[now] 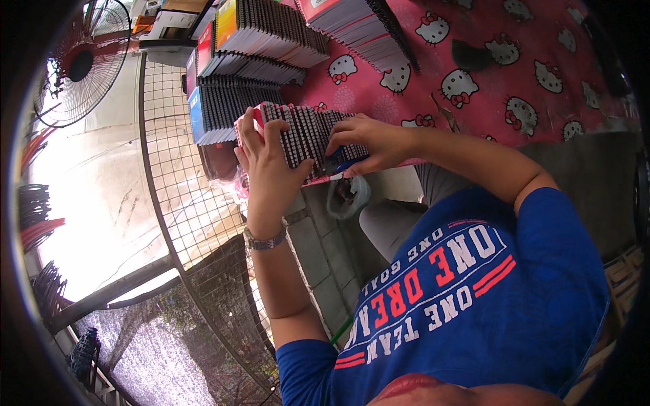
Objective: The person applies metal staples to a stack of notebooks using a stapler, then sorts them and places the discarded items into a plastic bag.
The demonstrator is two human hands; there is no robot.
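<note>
A row of spiral-bound notebooks [306,139] with red covers and dark coils lies at the near edge of the pink table. My left hand [267,152] grips its left end, fingers curled over the cover edges and thumb on the coil side. A watch with a metal band [264,240] circles that wrist. At the row's right end is my right hand [379,143], its index finger bent over the coils. Between its thumb and fingers shows a blue tool handle [349,164]; the tool's working end cannot be made out.
Stacks of spiral notebooks [233,101] stand behind at the left, another stack [355,30] at the back. A cat-face patterned pink cloth [467,88] covers the table. A plastic bag [349,196] hangs below its edge. A fan [81,64] and wire mesh [162,128] are at left.
</note>
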